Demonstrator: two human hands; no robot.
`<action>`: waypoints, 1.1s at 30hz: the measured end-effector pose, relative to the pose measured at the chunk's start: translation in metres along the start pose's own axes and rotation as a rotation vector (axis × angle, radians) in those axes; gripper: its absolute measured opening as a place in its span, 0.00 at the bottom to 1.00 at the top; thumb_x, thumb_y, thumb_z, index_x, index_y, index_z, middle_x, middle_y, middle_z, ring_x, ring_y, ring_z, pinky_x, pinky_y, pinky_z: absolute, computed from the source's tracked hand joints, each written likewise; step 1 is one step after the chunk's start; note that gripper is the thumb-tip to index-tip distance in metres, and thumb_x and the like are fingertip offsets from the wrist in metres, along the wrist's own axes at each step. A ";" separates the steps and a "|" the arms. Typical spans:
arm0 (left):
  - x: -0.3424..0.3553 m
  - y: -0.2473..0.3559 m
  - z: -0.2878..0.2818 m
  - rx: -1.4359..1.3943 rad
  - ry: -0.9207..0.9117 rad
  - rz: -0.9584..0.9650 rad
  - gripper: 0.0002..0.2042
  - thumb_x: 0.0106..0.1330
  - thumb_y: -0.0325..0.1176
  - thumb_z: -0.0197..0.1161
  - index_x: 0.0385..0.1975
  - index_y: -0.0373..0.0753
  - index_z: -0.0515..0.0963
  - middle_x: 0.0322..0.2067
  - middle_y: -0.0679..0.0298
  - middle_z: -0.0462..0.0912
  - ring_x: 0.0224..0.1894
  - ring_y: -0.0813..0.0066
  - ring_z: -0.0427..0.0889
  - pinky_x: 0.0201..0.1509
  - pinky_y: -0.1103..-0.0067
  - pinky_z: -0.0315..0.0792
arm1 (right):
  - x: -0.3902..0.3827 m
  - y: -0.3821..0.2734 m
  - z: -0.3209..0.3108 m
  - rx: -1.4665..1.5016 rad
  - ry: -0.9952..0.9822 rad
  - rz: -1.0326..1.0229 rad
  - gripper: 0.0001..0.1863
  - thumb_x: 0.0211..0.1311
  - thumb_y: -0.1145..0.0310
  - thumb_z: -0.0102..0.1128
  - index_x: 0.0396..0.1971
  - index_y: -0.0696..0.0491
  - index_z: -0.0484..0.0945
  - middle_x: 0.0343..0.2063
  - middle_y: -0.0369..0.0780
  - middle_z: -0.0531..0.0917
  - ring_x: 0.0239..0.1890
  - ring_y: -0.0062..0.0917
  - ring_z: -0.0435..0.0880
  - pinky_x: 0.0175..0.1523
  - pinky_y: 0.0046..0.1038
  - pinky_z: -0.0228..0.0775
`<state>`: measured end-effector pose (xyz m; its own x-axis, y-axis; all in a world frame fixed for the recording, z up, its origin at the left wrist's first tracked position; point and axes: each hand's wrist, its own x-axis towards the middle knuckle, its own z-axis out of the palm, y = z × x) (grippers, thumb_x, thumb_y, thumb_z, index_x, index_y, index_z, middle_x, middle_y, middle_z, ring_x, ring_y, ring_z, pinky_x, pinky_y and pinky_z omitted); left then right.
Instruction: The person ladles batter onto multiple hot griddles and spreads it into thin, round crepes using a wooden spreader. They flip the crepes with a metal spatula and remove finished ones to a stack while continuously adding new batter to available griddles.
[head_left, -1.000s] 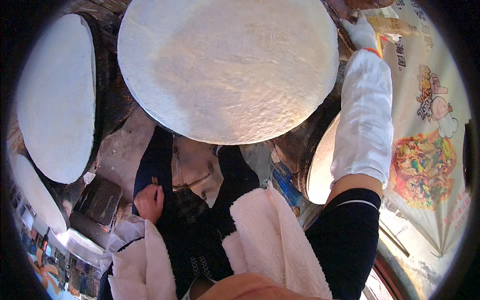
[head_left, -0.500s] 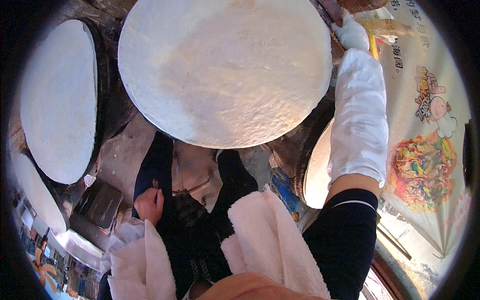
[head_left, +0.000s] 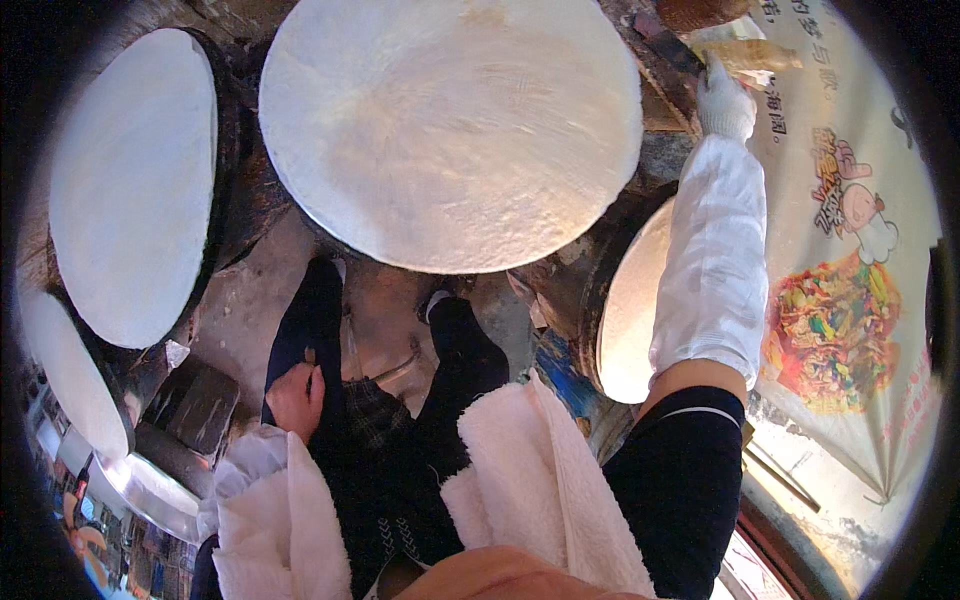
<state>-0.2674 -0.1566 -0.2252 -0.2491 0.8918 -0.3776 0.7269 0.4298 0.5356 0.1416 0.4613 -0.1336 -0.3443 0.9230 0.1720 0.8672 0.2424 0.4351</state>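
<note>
A big round griddle carries a thin white crepe [head_left: 450, 130] right in front of me. My right hand [head_left: 723, 100], in a white glove with a long white sleeve cover, reaches past the crepe's right edge. Its fingers are closed on the end of a dark flat tool [head_left: 672, 48], with a tan wooden piece [head_left: 752, 55] just beyond. My bare left hand [head_left: 295, 398] hangs low against my dark trousers, fingers curled with nothing in them. A white towel [head_left: 530, 470] is draped over my lap.
A second crepe-covered griddle [head_left: 130, 190] stands at the left, a third [head_left: 70, 385] at the lower left, and another pale round plate [head_left: 630, 310] sits under my right forearm. A printed banner [head_left: 840, 300] covers the right side. My dark shoes [head_left: 460, 340] rest on the stone floor.
My right hand has stayed on the tool at the crepe's far right edge; the view has shifted slightly. My left hand has not moved.
</note>
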 end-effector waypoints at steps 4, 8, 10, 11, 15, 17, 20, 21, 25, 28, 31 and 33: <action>-0.010 0.003 -0.001 -0.026 0.036 -0.005 0.10 0.69 0.36 0.59 0.29 0.37 0.77 0.26 0.51 0.80 0.29 0.46 0.80 0.32 0.59 0.72 | -0.047 0.023 -0.047 0.089 0.048 0.084 0.22 0.64 0.57 0.56 0.60 0.35 0.73 0.38 0.43 0.87 0.41 0.40 0.87 0.47 0.44 0.77; -0.015 0.008 0.001 -0.217 0.077 -0.073 0.16 0.73 0.44 0.56 0.31 0.37 0.79 0.25 0.56 0.82 0.25 0.55 0.81 0.30 0.65 0.71 | -0.154 -0.009 -0.146 0.400 0.153 0.246 0.16 0.67 0.61 0.57 0.53 0.45 0.81 0.39 0.49 0.86 0.42 0.42 0.87 0.46 0.38 0.78; -0.012 0.023 -0.010 -0.779 -0.238 -0.366 0.22 0.75 0.52 0.52 0.35 0.38 0.82 0.27 0.62 0.85 0.23 0.71 0.78 0.28 0.75 0.69 | -0.227 -0.044 -0.198 0.555 0.217 0.077 0.14 0.66 0.67 0.59 0.50 0.51 0.82 0.39 0.47 0.87 0.41 0.41 0.87 0.44 0.36 0.79; -0.010 0.048 -0.027 -0.899 -0.313 -0.318 0.25 0.76 0.54 0.49 0.36 0.37 0.82 0.28 0.63 0.84 0.23 0.75 0.76 0.29 0.78 0.67 | -0.266 -0.062 -0.221 0.504 0.133 -0.010 0.14 0.64 0.71 0.59 0.49 0.51 0.82 0.40 0.45 0.87 0.42 0.40 0.87 0.44 0.36 0.79; -0.026 0.139 -0.096 -1.237 -0.647 -0.308 0.28 0.76 0.57 0.46 0.44 0.34 0.81 0.33 0.59 0.86 0.22 0.80 0.73 0.26 0.82 0.66 | -0.388 -0.141 -0.260 0.681 0.224 -0.374 0.18 0.54 0.74 0.59 0.46 0.49 0.83 0.41 0.39 0.87 0.43 0.34 0.86 0.47 0.33 0.78; -0.038 0.145 -0.097 -1.307 -0.763 -0.312 0.25 0.76 0.54 0.49 0.44 0.34 0.80 0.34 0.57 0.86 0.21 0.82 0.73 0.25 0.83 0.66 | -0.427 -0.170 -0.270 0.768 0.328 -0.488 0.19 0.52 0.71 0.58 0.46 0.50 0.82 0.41 0.38 0.86 0.43 0.31 0.85 0.50 0.33 0.78; -0.065 0.124 -0.084 -1.250 -0.631 -0.311 0.18 0.77 0.47 0.53 0.41 0.37 0.79 0.36 0.56 0.86 0.21 0.84 0.73 0.25 0.86 0.67 | -0.475 -0.200 -0.273 0.816 0.356 -0.484 0.21 0.50 0.68 0.57 0.47 0.50 0.82 0.44 0.40 0.84 0.46 0.30 0.85 0.51 0.34 0.77; -0.074 0.116 -0.085 -1.300 -0.636 -0.315 0.12 0.76 0.41 0.55 0.38 0.39 0.78 0.36 0.59 0.86 0.20 0.85 0.73 0.24 0.86 0.66 | -0.483 -0.205 -0.277 0.840 0.368 -0.494 0.21 0.50 0.68 0.60 0.48 0.50 0.82 0.46 0.39 0.84 0.49 0.31 0.84 0.53 0.34 0.76; -0.094 0.097 -0.086 -1.108 -0.514 -0.081 0.12 0.76 0.40 0.54 0.38 0.39 0.78 0.34 0.64 0.85 0.20 0.86 0.73 0.23 0.87 0.65 | -0.498 -0.209 -0.296 1.168 0.044 -0.075 0.27 0.50 0.66 0.72 0.53 0.55 0.79 0.53 0.43 0.82 0.60 0.38 0.76 0.59 0.37 0.71; -0.094 0.098 -0.086 -0.979 -0.462 -0.013 0.11 0.76 0.40 0.54 0.38 0.40 0.78 0.32 0.67 0.84 0.20 0.86 0.74 0.23 0.87 0.65 | -0.516 -0.218 -0.279 1.816 -0.552 0.645 0.22 0.68 0.60 0.61 0.56 0.56 0.77 0.45 0.41 0.85 0.46 0.26 0.84 0.51 0.28 0.76; -0.100 0.100 -0.090 -0.921 -0.421 -0.042 0.11 0.76 0.40 0.55 0.38 0.40 0.78 0.31 0.68 0.84 0.20 0.87 0.74 0.24 0.88 0.66 | -0.529 -0.245 -0.265 1.907 -0.588 0.540 0.21 0.71 0.58 0.57 0.51 0.61 0.78 0.35 0.38 0.85 0.30 0.19 0.83 0.31 0.22 0.73; -0.099 0.100 -0.092 -0.919 -0.409 -0.092 0.10 0.75 0.39 0.56 0.37 0.41 0.78 0.30 0.69 0.83 0.20 0.87 0.75 0.25 0.88 0.66 | -0.524 -0.246 -0.272 1.930 -0.670 0.575 0.19 0.70 0.59 0.57 0.48 0.61 0.80 0.31 0.37 0.85 0.29 0.19 0.82 0.32 0.23 0.73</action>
<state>-0.2290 -0.1893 -0.0651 0.0849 0.8073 -0.5840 -0.1022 0.5901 0.8008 0.0111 -0.1629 -0.0906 -0.2008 0.8219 -0.5331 0.1389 -0.5148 -0.8460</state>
